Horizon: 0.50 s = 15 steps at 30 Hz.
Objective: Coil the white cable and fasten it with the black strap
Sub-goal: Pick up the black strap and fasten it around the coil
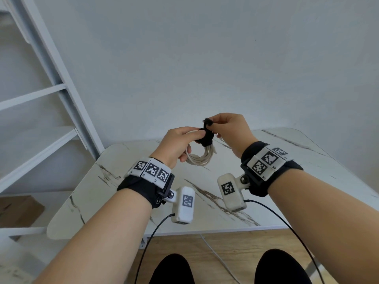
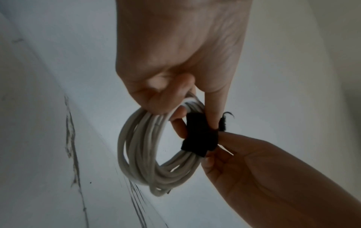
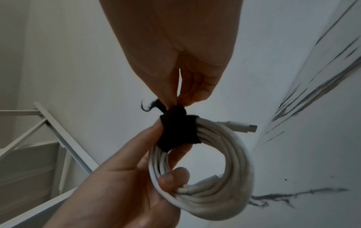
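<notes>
The white cable (image 1: 200,157) (image 2: 140,154) (image 3: 220,174) is wound into a round coil and hangs in the air above the marble table. My left hand (image 1: 180,143) (image 2: 171,92) (image 3: 136,177) grips the coil, with curled fingers through the loop and the thumb against the strap. The black strap (image 1: 206,135) (image 2: 201,135) (image 3: 178,131) is wrapped around the coil's upper part. My right hand (image 1: 227,125) (image 3: 181,86) (image 2: 234,154) pinches the strap's loose frayed end just above the coil. One white plug (image 3: 244,127) sticks out beside the strap.
The white marble-patterned table (image 1: 143,191) lies below the hands, against a plain wall. A white ladder-like frame (image 1: 53,83) stands at the left. Wrist camera cables (image 1: 287,226) hang down toward the wooden floor, beside my knees.
</notes>
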Motion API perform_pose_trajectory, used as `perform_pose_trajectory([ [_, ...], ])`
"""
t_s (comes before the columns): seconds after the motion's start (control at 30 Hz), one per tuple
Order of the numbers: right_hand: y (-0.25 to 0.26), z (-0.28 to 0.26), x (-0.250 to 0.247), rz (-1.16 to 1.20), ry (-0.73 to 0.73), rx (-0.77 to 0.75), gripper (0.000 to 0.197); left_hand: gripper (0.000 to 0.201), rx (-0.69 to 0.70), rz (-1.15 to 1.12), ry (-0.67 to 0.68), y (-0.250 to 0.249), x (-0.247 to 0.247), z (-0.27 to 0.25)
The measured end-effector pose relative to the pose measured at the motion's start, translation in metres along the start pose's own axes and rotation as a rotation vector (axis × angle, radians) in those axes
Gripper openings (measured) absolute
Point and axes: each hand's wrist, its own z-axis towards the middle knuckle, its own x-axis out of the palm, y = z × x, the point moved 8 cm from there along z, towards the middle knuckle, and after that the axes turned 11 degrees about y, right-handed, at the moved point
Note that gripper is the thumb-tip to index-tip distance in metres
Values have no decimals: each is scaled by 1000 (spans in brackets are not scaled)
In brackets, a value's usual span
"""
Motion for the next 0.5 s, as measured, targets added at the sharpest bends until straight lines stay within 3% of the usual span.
perform_pose_trajectory([
  [0.1, -2, 0, 1, -44, -4, 29, 9, 24, 23, 21, 9, 0, 1, 2],
  [0.27, -9, 2, -3, -57, -1, 124, 36, 22, 41, 40, 23, 0, 4, 1],
  [0.4, -6, -1, 0, -68, -18, 56, 10, 25, 41, 8, 7, 2, 2, 1],
  [0.5, -7, -4, 1, 16, -29, 51, 5, 32, 34, -18, -7, 4, -2, 3],
])
